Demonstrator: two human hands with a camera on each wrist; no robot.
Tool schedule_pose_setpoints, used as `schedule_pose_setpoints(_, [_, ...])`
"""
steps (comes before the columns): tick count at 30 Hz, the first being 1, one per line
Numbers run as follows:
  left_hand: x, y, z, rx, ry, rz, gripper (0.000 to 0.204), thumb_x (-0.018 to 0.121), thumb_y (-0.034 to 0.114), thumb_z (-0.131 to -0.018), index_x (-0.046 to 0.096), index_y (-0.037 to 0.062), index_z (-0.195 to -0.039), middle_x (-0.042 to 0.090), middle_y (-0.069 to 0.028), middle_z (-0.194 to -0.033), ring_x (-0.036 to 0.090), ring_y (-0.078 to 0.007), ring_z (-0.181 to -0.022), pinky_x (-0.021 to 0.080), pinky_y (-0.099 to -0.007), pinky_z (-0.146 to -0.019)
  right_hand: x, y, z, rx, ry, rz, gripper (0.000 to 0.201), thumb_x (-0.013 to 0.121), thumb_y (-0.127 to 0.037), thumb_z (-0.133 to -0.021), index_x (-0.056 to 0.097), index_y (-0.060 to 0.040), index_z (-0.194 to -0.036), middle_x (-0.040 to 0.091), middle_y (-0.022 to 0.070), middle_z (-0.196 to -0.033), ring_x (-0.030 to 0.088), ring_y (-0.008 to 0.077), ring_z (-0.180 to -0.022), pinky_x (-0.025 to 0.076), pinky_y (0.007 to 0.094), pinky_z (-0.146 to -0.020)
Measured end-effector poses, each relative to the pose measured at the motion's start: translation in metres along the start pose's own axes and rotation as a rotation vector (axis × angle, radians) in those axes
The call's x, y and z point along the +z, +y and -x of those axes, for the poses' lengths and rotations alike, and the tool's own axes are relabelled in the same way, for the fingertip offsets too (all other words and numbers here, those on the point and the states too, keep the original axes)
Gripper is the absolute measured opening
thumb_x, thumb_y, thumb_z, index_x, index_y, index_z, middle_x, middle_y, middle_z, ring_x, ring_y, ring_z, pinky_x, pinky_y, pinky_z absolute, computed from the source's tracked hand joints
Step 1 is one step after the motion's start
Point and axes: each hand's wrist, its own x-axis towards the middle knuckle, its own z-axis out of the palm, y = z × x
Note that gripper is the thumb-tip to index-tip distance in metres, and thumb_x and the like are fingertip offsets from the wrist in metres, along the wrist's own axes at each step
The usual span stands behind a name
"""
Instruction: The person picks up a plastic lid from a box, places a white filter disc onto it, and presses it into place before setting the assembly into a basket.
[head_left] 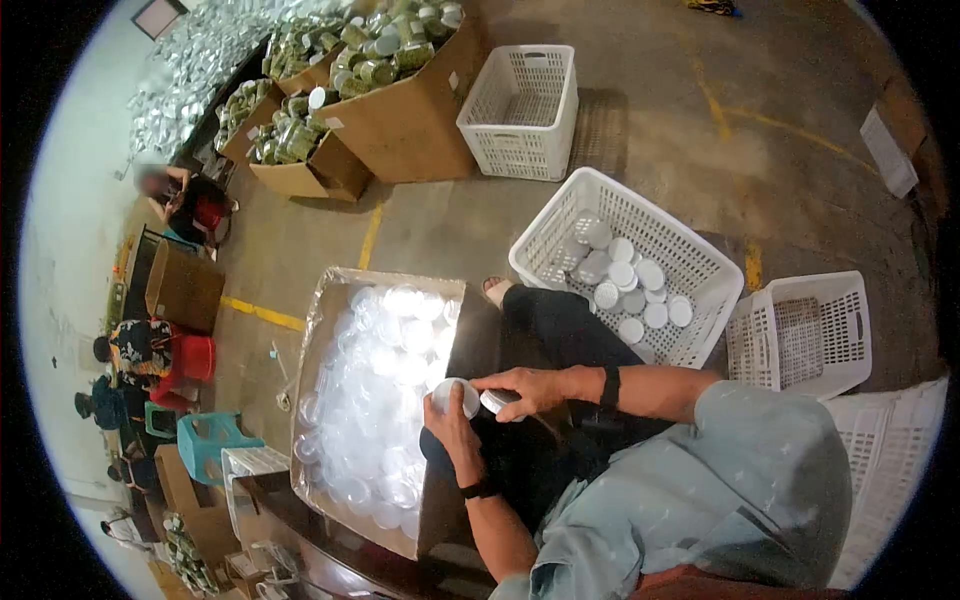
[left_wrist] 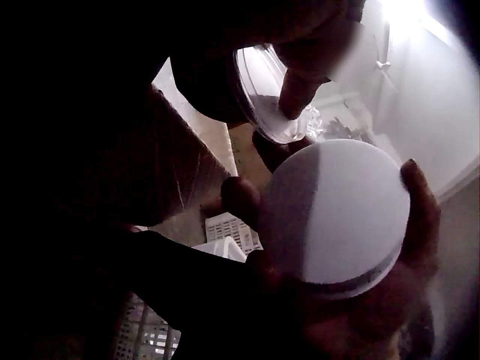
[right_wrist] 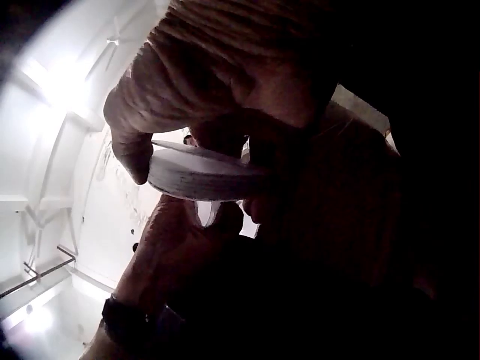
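Observation:
My left hand (head_left: 458,432) holds a round clear-rimmed plastic piece (left_wrist: 259,94) at the edge of the carton, its thumb lying across the face. Beside it my right hand (head_left: 530,388) grips a round white lid (left_wrist: 337,217) by the rim, fingers spread around it. The right wrist view shows this lid (right_wrist: 202,174) edge-on, with a ribbed side. Under the left hand stands an open cardboard carton (head_left: 455,340) full of clear round plastic pieces (head_left: 370,400). A white plastic basket (head_left: 690,240) beyond my knee contains several white lids (head_left: 650,275).
More white baskets (head_left: 800,330) stand to the right, and another basket (head_left: 540,150) is farther off. Large cartons of filled jars (head_left: 400,120) are at the back. A teal stool (head_left: 212,445) and seated people (head_left: 150,350) are to the left.

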Motion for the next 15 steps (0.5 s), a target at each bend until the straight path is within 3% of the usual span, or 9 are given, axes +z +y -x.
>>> schedule_pose_setpoints(8, [0.001,0.0,0.003,-0.015,0.069,-0.046,0.034,0.067,0.022,-0.091,0.059,-0.0071,-0.107,0.064,-0.0141,-0.097,0.061,-0.0224,-0.084,0.05,-0.0351,-0.072,0.005,0.005,-0.001,0.033,-0.019,-0.031,0.082,0.071,-0.031,-0.087,0.033,-0.0023,-0.154,0.048,0.0213,-0.147,0.05,0.0319,-0.133,0.039,0.0399,-0.109])
schedule_pose_setpoints(11, [0.0,-0.007,0.002,0.068,-0.007,-0.048,0.04,0.051,0.031,-0.101,0.058,-0.0075,-0.108,0.064,-0.0147,-0.098,0.061,-0.0221,-0.086,0.05,-0.0347,-0.074,0.005,-0.011,0.001,-0.082,0.09,-0.053,0.078,0.07,-0.027,-0.086,0.036,-0.0071,-0.153,0.052,0.0249,-0.143,0.053,0.0362,-0.128,0.042,0.0422,-0.108])
schedule_pose_setpoints(15, [-0.014,-0.027,-0.007,0.123,-0.067,-0.016,0.037,0.048,0.028,-0.102,0.058,-0.0057,-0.112,0.064,-0.0127,-0.102,0.061,-0.0214,-0.091,0.049,-0.0333,-0.079,0.004,0.003,-0.002,-0.097,0.06,0.046,0.074,0.07,-0.027,-0.085,0.042,-0.0077,-0.15,0.053,0.0206,-0.14,0.053,0.0318,-0.127,0.042,0.0417,-0.106])
